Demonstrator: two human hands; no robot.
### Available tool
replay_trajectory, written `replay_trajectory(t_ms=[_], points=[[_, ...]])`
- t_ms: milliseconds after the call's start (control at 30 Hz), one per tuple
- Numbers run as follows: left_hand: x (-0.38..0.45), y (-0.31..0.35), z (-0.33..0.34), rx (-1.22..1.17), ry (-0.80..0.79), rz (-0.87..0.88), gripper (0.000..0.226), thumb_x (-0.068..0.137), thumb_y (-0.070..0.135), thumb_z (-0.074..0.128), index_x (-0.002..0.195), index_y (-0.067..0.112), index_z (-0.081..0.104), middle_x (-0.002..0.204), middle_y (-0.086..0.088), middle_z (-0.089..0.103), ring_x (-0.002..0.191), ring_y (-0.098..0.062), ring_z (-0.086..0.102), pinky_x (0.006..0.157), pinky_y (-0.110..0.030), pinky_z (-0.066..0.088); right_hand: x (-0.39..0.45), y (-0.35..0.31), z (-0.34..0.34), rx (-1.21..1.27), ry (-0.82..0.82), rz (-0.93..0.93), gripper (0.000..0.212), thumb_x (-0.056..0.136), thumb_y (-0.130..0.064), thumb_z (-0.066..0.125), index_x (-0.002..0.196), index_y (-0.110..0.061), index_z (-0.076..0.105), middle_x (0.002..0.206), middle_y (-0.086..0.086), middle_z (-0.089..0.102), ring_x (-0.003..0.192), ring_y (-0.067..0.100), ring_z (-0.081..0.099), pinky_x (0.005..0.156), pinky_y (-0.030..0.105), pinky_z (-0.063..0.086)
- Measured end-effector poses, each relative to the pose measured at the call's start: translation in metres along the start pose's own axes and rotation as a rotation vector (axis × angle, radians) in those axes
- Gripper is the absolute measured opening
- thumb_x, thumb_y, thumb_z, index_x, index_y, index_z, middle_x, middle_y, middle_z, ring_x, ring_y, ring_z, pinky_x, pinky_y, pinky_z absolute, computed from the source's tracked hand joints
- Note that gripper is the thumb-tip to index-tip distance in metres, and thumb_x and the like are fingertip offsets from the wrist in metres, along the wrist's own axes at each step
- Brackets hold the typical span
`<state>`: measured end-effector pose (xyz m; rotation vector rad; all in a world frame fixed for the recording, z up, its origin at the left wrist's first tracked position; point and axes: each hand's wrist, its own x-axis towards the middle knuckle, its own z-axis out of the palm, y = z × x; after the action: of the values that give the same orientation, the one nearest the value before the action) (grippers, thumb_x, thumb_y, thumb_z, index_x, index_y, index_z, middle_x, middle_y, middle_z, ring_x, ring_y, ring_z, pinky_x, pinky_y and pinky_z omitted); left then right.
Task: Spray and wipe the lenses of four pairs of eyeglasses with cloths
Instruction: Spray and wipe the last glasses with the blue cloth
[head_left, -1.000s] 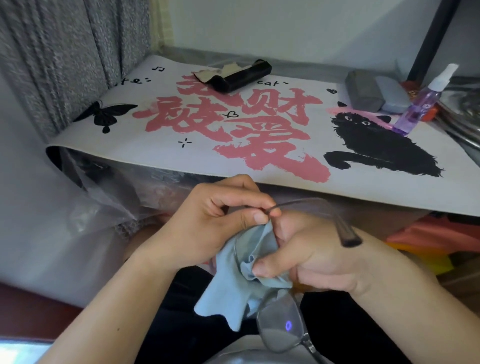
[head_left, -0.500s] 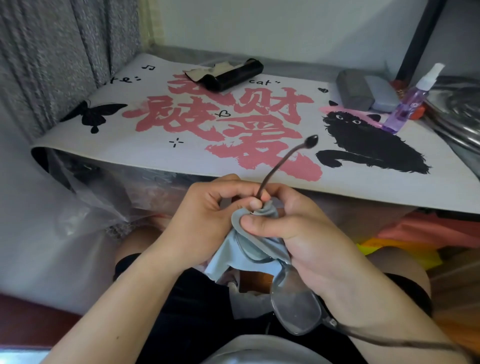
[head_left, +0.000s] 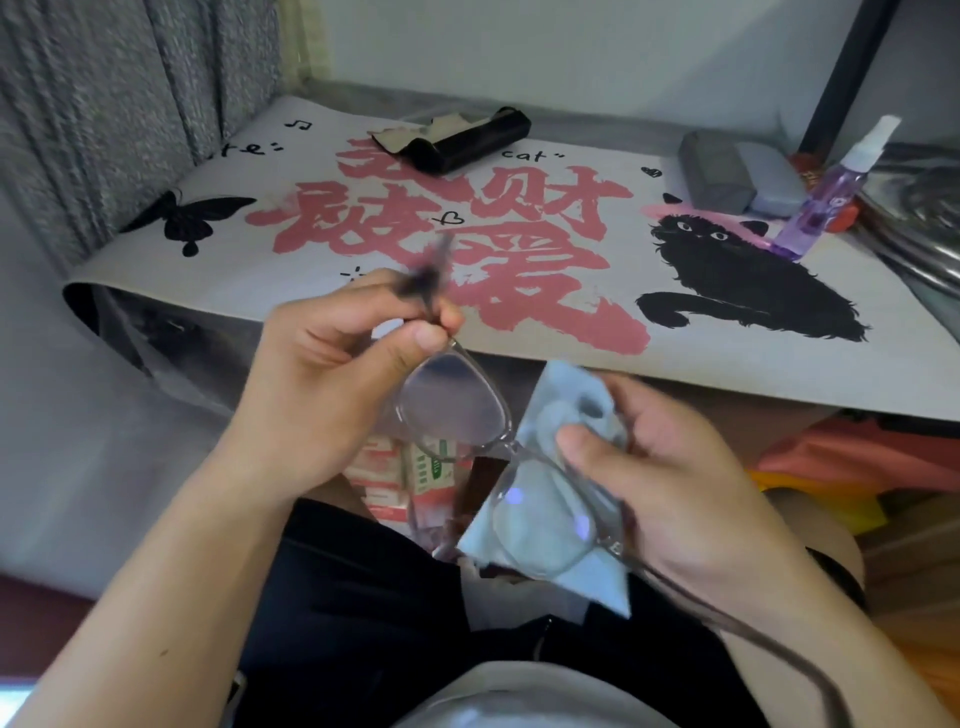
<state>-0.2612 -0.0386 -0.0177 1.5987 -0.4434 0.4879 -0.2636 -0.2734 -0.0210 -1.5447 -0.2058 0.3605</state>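
Observation:
A pair of clear-framed eyeglasses (head_left: 452, 400) hangs over my lap in front of the table edge. My left hand (head_left: 332, 384) pinches the frame's upper corner at the hinge, where a dark, blurred temple sticks up. My right hand (head_left: 670, 478) holds a light blue cloth (head_left: 561, 415) around the lower lens, thumb pressing on the cloth. The other temple runs down past my right wrist. A purple spray bottle (head_left: 826, 202) with a white nozzle stands at the table's far right.
A printed mat (head_left: 727, 364) with red characters, a black cat and a butterfly covers the table. On it lie an open black glasses case (head_left: 467, 140) at the back and two grey cases (head_left: 737, 171) at the right. Metal pans (head_left: 924, 218) sit at the far right.
The hands have come apart. The upper lens is now uncovered, and the cloth has moved with my right hand to the lower lens. The glasses have turned flatter towards me.

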Motion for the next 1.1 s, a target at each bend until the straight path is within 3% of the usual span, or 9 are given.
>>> replay_trajectory(t_ms=[200, 333, 467, 533, 600, 700, 800, 1000, 1100], points=[[-0.005, -0.004, 0.009, 0.1, -0.126, 0.032, 0.014, 0.09, 0.004, 0.067, 0.097, 0.012, 0.076, 0.094, 0.001, 0.071, 0.092, -0.023, 0.063, 0.086, -0.029, 0.047, 0.019, -0.025, -0.018, 0.0, -0.16, 0.0, 0.025, 0.096, -0.014, 0.061, 0.12, -0.015, 0.067, 0.118, 0.024, 0.069, 0.108, 0.035, 0.069, 0.095, 0.059, 0.053], [-0.006, -0.005, 0.008, 0.093, -0.152, 0.044, 0.015, 0.093, 0.01, 0.068, 0.102, 0.02, 0.076, 0.095, 0.002, 0.072, 0.093, -0.023, 0.062, 0.087, -0.029, 0.045, 0.023, -0.029, -0.017, -0.111, -0.274, 0.025, 0.029, 0.098, -0.008, 0.058, 0.126, -0.013, 0.065, 0.119, 0.017, 0.071, 0.111, 0.034, 0.069, 0.097, 0.051, 0.055], [-0.006, -0.007, 0.01, 0.06, -0.163, 0.029, 0.015, 0.094, 0.016, 0.068, 0.107, 0.019, 0.076, 0.098, 0.006, 0.071, 0.096, -0.024, 0.062, 0.089, -0.03, 0.046, 0.023, -0.029, -0.007, -0.185, -0.369, 0.045, 0.035, 0.093, -0.006, 0.065, 0.125, -0.02, 0.066, 0.119, 0.015, 0.071, 0.115, 0.036, 0.067, 0.104, 0.066, 0.044], [-0.007, -0.008, 0.012, 0.046, -0.177, 0.003, 0.015, 0.094, 0.01, 0.068, 0.104, 0.017, 0.076, 0.098, 0.007, 0.07, 0.095, -0.024, 0.063, 0.088, -0.031, 0.046, 0.023, -0.028, 0.001, -0.192, -0.397, 0.033, 0.036, 0.086, -0.002, 0.065, 0.113, -0.026, 0.069, 0.101, 0.001, 0.074, 0.1, 0.021, 0.07, 0.094, 0.039, 0.055], [-0.009, -0.009, 0.014, 0.016, -0.182, -0.037, 0.014, 0.094, 0.009, 0.069, 0.097, 0.019, 0.078, 0.096, 0.009, 0.071, 0.092, -0.02, 0.065, 0.084, -0.027, 0.048, 0.023, -0.028, 0.006, -0.189, -0.401, 0.04, 0.041, 0.085, 0.01, 0.066, 0.105, -0.026, 0.069, 0.091, -0.015, 0.072, 0.092, 0.005, 0.069, 0.081, 0.021, 0.053], [-0.01, -0.01, 0.02, -0.122, -0.154, -0.143, 0.014, 0.089, 0.009, 0.067, 0.095, 0.017, 0.077, 0.093, 0.006, 0.072, 0.085, -0.013, 0.067, 0.079, -0.021, 0.05, 0.026, -0.023, 0.011, -0.168, -0.343, 0.035, 0.043, 0.077, 0.007, 0.07, 0.095, -0.032, 0.072, 0.091, -0.011, 0.075, 0.093, 0.009, 0.071, 0.082, 0.027, 0.054], [-0.01, -0.013, 0.025, -0.192, -0.113, -0.187, 0.016, 0.088, 0.013, 0.067, 0.097, 0.016, 0.08, 0.094, 0.003, 0.075, 0.093, -0.014, 0.071, 0.086, -0.024, 0.053, 0.03, -0.021, 0.014, -0.086, -0.225, 0.034, 0.031, 0.08, -0.003, 0.072, 0.102, -0.023, 0.072, 0.098, 0.002, 0.077, 0.096, 0.02, 0.073, 0.088, 0.039, 0.057], [-0.013, -0.015, 0.025, -0.204, -0.143, -0.206, 0.013, 0.091, 0.017, 0.073, 0.1, 0.02, 0.08, 0.106, -0.014, 0.075, 0.101, -0.025, 0.072, 0.092, -0.036, 0.057, 0.027, -0.021, 0.017, -0.064, -0.194, 0.057, 0.028, 0.091, 0.005, 0.064, 0.095, -0.022, 0.068, 0.086, -0.004, 0.073, 0.085, 0.012, 0.071, 0.071, 0.026, 0.052], [-0.012, -0.012, 0.022, -0.15, -0.126, -0.164, 0.014, 0.089, 0.026, 0.073, 0.1, 0.025, 0.08, 0.099, -0.011, 0.073, 0.094, -0.022, 0.07, 0.09, -0.034, 0.055, 0.021, -0.017, 0.01, -0.064, -0.181, 0.074, 0.027, 0.084, -0.004, 0.071, 0.108, -0.017, 0.069, 0.096, 0.002, 0.075, 0.093, 0.017, 0.072, 0.08, 0.031, 0.056]])
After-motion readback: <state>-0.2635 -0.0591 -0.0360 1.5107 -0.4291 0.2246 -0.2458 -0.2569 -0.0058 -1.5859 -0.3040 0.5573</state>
